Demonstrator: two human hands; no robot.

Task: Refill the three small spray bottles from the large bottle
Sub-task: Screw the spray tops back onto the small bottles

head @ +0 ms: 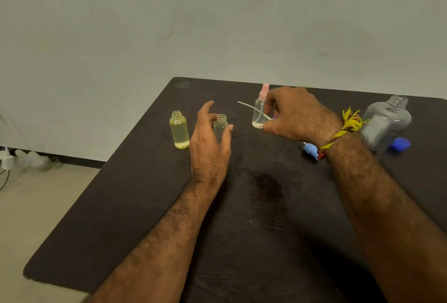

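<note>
Three small spray bottles stand on the dark table (145, 206). The left bottle (179, 131) is uncapped, with a little yellowish liquid at its bottom. The middle bottle (220, 125) is uncapped too; my left hand (210, 144) is loosely spread around it, thumb at its right side. The pink-capped bottle (259, 111) stands behind my right hand (296, 114), which pinches a spray head by its top, its thin dip tube (251, 108) pointing up-left. The large clear bottle (387, 121) stands uncapped at the right.
A blue cap (401, 143) lies by the large bottle's base. A blue spray head (310, 150) lies on the table under my right wrist. A dark wet patch (266, 186) marks the table's middle. White plugs and cables (14, 160) lie on the floor left.
</note>
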